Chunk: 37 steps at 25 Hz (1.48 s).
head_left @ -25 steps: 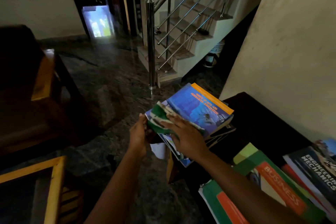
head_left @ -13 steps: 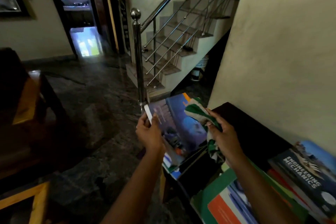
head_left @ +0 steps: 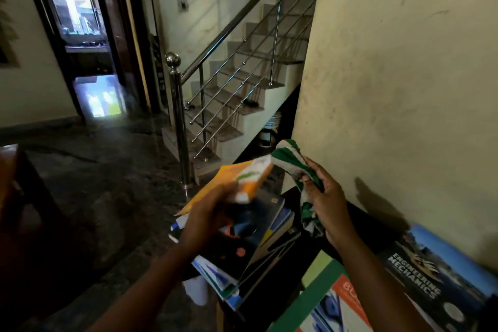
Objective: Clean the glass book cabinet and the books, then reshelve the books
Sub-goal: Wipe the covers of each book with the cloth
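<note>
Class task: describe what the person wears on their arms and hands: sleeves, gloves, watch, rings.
The left forearm and right forearm are bare to the frame's edge; no sleeve shows. The left hand and right hand are ungloved. No watch, bracelet or ring is visible, though the left hand is motion-blurred, so a thin ring there cannot be ruled out.
</note>
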Motion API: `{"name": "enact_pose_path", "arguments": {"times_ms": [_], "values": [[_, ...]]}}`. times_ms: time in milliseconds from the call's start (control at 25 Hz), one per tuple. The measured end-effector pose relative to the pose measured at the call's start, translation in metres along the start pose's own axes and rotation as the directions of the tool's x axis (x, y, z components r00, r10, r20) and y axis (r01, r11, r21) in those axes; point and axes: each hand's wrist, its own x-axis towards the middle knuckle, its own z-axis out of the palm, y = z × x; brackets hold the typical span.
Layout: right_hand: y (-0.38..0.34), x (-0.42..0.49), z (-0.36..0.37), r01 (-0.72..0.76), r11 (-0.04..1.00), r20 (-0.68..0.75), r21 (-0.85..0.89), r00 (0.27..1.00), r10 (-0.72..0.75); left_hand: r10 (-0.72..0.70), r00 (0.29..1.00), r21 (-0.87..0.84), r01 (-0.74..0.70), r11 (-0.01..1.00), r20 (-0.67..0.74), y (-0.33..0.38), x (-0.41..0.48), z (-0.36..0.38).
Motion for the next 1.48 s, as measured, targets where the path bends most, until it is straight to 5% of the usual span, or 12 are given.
{"name": "enact_pose_path", "arguments": {"times_ms": [160, 240, 320, 400, 480, 560, 720, 1000, 1120, 1200, 1320, 1480], "values": [[0.020, -0.009, 0.021, -0.072, 0.996, 0.065, -0.052, 0.995, 0.075, 0.135, 0.939, 0.200, -0.205, 0.958, 0.317, -0.050, -0.076, 0.016], [0.024, -0.004, 0.036, -0.054, 0.994, 0.115, -0.098, 0.991, 0.065, 0.136, 0.949, 0.285, -0.219, 0.933, 0.284, -0.055, -0.091, 0.007], [0.027, 0.015, 0.055, -0.008, 0.985, 0.192, -0.171, 0.981, 0.041, 0.010, 0.992, 0.333, -0.051, 0.942, 0.125, -0.056, -0.100, -0.004], [0.042, 0.046, 0.075, 0.058, 0.949, 0.250, -0.309, 0.968, 0.022, -0.343, 0.926, 0.072, 0.357, 0.931, -0.155, -0.048, -0.104, -0.010], [0.071, 0.074, 0.097, 0.109, 0.886, 0.310, -0.450, 0.950, 0.040, -0.675, 0.689, -0.344, 0.586, 0.733, -0.265, -0.037, -0.094, -0.008], [0.104, 0.080, 0.115, 0.170, 0.784, 0.393, -0.597, 0.914, 0.101, -0.806, 0.557, -0.573, 0.601, 0.557, -0.200, -0.028, -0.084, -0.004], [0.111, 0.033, 0.138, 0.371, 0.659, 0.498, -0.655, 0.867, 0.008, -0.836, 0.510, -0.664, 0.556, 0.501, -0.204, -0.038, -0.087, -0.005], [0.072, -0.082, 0.130, 0.485, 0.812, 0.702, -0.326, 0.699, -0.136, -0.789, 0.578, -0.613, 0.552, 0.565, -0.207, -0.044, -0.092, -0.010], [0.060, -0.081, 0.087, 0.227, 0.961, 0.549, -0.158, 0.829, -0.105, -0.532, 0.793, -0.191, 0.496, 0.847, -0.298, -0.027, -0.099, -0.005], [0.054, -0.079, 0.051, 0.121, 0.981, 0.396, -0.149, 0.917, -0.053, -0.231, 0.964, 0.209, 0.254, 0.944, -0.128, -0.014, -0.099, 0.012], [0.056, -0.082, 0.012, -0.013, 0.978, 0.252, -0.208, 0.965, 0.066, -0.004, 0.969, 0.676, -0.169, 0.717, 0.247, -0.024, -0.098, 0.043], [0.066, -0.098, -0.010, -0.153, 0.967, 0.110, -0.205, 0.978, 0.178, 0.172, 0.966, 0.652, -0.258, 0.714, 0.193, -0.024, -0.092, 0.049]]}}
